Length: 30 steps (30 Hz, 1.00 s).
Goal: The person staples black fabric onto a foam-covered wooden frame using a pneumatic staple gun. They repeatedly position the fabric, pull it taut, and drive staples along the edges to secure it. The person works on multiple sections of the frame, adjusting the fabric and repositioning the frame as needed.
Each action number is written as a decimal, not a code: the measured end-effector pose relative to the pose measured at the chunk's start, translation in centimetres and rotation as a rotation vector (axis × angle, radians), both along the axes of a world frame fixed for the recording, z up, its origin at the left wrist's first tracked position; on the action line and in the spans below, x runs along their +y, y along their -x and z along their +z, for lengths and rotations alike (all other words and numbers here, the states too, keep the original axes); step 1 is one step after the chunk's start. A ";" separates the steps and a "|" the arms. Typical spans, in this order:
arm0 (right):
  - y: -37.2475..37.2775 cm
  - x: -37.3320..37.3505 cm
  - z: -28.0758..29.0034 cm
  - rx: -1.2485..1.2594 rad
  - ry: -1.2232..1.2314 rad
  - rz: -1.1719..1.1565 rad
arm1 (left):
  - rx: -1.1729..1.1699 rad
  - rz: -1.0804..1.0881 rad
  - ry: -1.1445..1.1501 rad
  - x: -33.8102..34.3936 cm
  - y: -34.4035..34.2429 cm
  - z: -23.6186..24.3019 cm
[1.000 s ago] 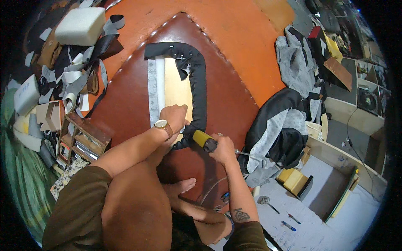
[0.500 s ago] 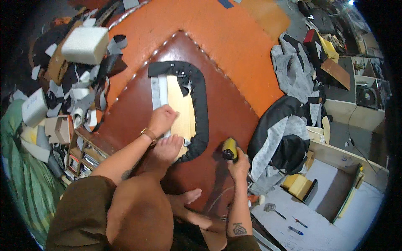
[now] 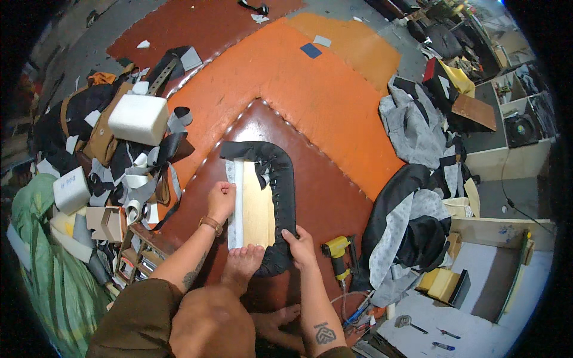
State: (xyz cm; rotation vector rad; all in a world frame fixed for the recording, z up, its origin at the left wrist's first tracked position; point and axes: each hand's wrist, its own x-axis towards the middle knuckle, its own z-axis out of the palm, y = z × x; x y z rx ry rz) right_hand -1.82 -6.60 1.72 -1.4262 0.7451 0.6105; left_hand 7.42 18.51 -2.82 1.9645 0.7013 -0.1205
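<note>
A wooden panel (image 3: pixel 258 210) with black upholstery (image 3: pixel 282 200) wrapped and stapled round its right, top and bottom lies on dark red leather (image 3: pixel 325 197). A pale padded strip (image 3: pixel 240 203) runs down its left side. My left hand (image 3: pixel 222 203) pinches at that side, by the strip's upper half. My right hand (image 3: pixel 300 247) holds the black edge at lower right, thumb on top. My bare foot (image 3: pixel 245 262) presses on the panel's bottom end. Right of my right hand lies a yellow and black staple gun (image 3: pixel 337 253) with a hose.
Fabric scraps (image 3: pixel 98 173), a white foam block (image 3: pixel 137 119) and a wooden rack (image 3: pixel 140 259) crowd the left. Grey and black fabric (image 3: pixel 400 238), a pale open box (image 3: pixel 489 280) and assorted tools line the right. An orange sheet (image 3: pixel 304 83) lies beyond the dark red leather.
My right hand has set the staple gun down and taken the black edge. My left hand has moved left to the pale strip. The view has tilted, showing more floor beyond.
</note>
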 end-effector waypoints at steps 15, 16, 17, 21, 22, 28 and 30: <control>8.3 -2.6 -2.1 -0.263 0.756 0.095 | -0.199 -0.502 -0.503 3.9 -7.0 1.8; 7.4 -3.5 -1.2 -0.239 0.826 0.023 | -0.184 -0.531 -0.481 3.7 -6.2 1.6; 6.0 -4.1 0.2 -0.209 0.908 -0.055 | -0.203 -0.575 -0.487 2.7 -5.1 1.7; 3.3 -6.0 -2.5 -0.163 1.045 0.195 | -0.328 -0.692 -0.448 -1.4 -3.8 2.7; 2.7 -4.5 -2.2 -0.117 1.046 0.206 | -0.307 -0.700 -0.455 -1.0 -3.5 2.8; 7.7 -0.1 -3.5 -0.132 0.719 0.190 | 0.259 -0.775 -0.551 0.7 -3.2 2.5; 7.6 0.3 -4.1 -0.239 0.727 0.141 | -0.004 -0.863 -0.624 0.4 -2.4 1.7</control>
